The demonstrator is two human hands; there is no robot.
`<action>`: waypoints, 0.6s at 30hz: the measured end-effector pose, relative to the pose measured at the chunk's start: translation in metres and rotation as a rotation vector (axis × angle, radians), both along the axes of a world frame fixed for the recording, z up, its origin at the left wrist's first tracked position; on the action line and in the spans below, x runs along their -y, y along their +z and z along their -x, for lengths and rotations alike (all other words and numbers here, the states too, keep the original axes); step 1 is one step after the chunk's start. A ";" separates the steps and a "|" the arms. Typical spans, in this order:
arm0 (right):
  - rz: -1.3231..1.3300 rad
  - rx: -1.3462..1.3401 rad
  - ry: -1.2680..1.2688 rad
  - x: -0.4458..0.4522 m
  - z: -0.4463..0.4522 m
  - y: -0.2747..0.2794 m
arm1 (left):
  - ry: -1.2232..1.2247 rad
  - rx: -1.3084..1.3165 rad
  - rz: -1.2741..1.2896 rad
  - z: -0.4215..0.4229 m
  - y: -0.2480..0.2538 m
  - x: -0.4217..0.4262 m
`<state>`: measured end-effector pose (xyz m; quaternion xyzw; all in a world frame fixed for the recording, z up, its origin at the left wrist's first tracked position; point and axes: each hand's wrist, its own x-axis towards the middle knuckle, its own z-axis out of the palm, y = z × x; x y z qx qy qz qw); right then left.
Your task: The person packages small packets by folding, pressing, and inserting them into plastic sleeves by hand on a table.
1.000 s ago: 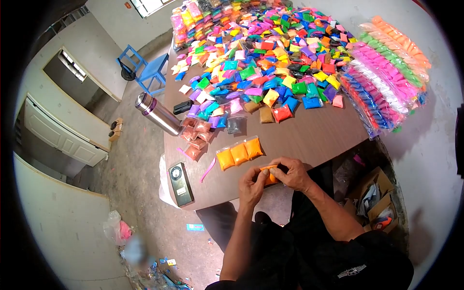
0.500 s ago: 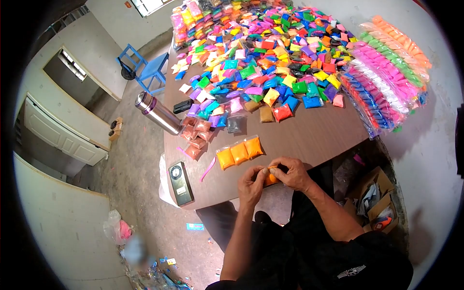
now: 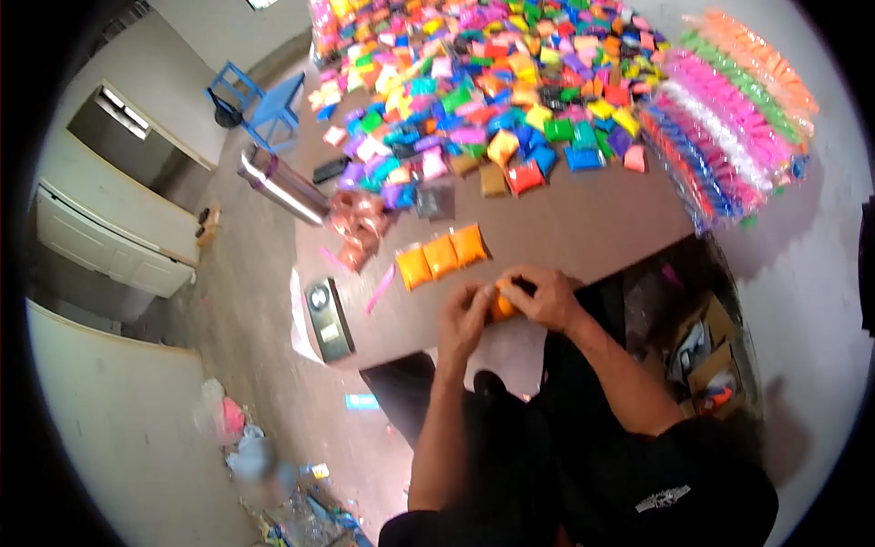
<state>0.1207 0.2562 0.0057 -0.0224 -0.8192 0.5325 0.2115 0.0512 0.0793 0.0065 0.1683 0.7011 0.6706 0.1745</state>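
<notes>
At the table's near edge, my left hand (image 3: 464, 317) and my right hand (image 3: 547, 299) pinch a small orange packet (image 3: 500, 308) between them. My fingers cover much of it, and its top edge is blurred. Just beyond my hands lies a row of three orange packets (image 3: 441, 258) in clear plastic, side by side on the table. A pink strip (image 3: 380, 289) rests left of that row. Farther left sits a dark digital scale (image 3: 329, 321) with a round dial-like mark.
A large heap of colourful packets (image 3: 474, 100) covers the table's (image 3: 583, 239) far part. Bagged packets (image 3: 720, 137) are stacked at right. Reddish-brown packets (image 3: 357, 228) and a steel flask (image 3: 284, 187) stand at left. An open cardboard box (image 3: 715, 351) is below right; a blue chair (image 3: 264, 105) stands behind.
The head view has shifted, so the table contents sit higher and slightly left in the picture. Both hands stay on the orange packet, with the fingers slightly rearranged.
</notes>
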 end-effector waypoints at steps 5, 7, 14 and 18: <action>0.134 0.062 0.041 -0.001 -0.001 0.010 | -0.011 0.043 -0.015 -0.003 0.001 0.000; 0.143 0.064 0.033 -0.001 0.000 0.007 | -0.011 0.053 0.005 -0.003 0.006 -0.001; 0.153 0.026 0.010 0.000 0.001 0.008 | 0.048 0.087 -0.015 -0.004 0.009 -0.003; 0.104 0.037 0.034 0.002 0.000 0.014 | 0.082 0.106 -0.109 -0.002 0.003 -0.002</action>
